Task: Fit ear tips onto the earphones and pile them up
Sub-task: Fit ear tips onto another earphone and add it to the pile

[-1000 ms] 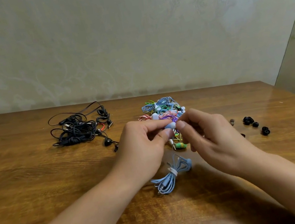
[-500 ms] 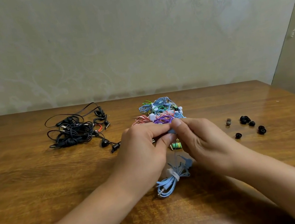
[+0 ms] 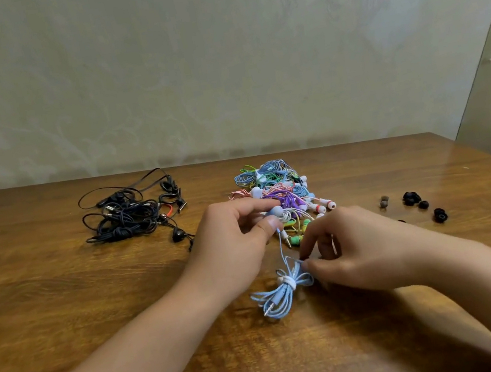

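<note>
Head view only. Landmark: the coloured earphone heap (image 3: 274,187) at mid-table (image 3: 61,300).

Left hand (image 3: 231,244), just near side of the heap, pinches a pale blue earbud (image 3: 275,212) between thumb and forefinger, palm turned inward, wrist low. Its thin wire drops from the bud to the blue cord bundle (image 3: 281,294), nearer the camera than the heap. Bud likely held up to keep the nozzle free for a tip.

Right hand (image 3: 354,252), near-right of the heap, fingers curled down, thumb and forefinger pinching the bundle's cord at its upper edge, probably hunting the second bud. That bud is not clearly visible.

Black ear tips (image 3: 412,198) lie loose, well right of the heap, within right-hand reach. Black earphone tangle (image 3: 131,215) sits well left of it.
</note>
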